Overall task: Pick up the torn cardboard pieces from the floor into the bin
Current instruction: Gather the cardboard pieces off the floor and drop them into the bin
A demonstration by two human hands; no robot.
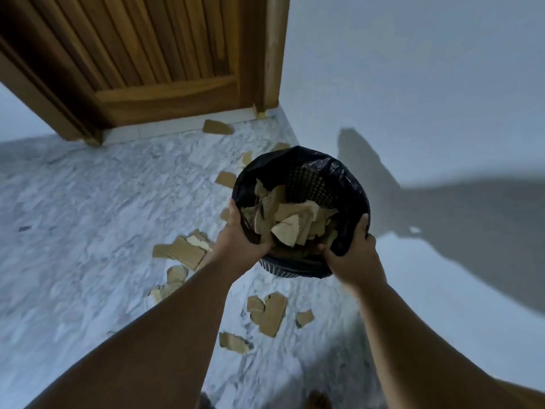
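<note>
- Nearby, at the bottom of the view, two bare forearms (pixel 165 335) reach away over a white marbled floor (pixel 73 216).
- Between the forearms lie torn cardboard pieces (pixel 269 312): a small heap of overlapping brown strips, one loose scrap just right of it, and a jagged strip nearer and to the left.
- Left of the left forearm sits a second heap (pixel 182 250) of flat brown pieces, with smaller curled scraps nearer, partly hidden by the arm.
- The left hand (pixel 239 231) grips the near-left rim of the bin (pixel 309 178), its fingers curled over the edge.
- The right hand (pixel 354 255) grips the near-right rim, curled round the edge and holding the black liner (pixel 333 169) against it.
- The bin is round, with dark mesh walls and the liner folded over its rim. Its mouth tips toward the camera, and I cannot tell if its base touches the floor.
- Inside it a loose cardboard pile (pixel 287 228) fills the lower part.
- Farther off, more scraps lie on the floor left of the bin, one just beside its rim.
- A far piece (pixel 218 127) lies by the threshold of a wooden door (pixel 147 54).
- Right of the door stands a pale wall (pixel 413 69), crossed by a dark shadow (pixel 457 216).
</note>
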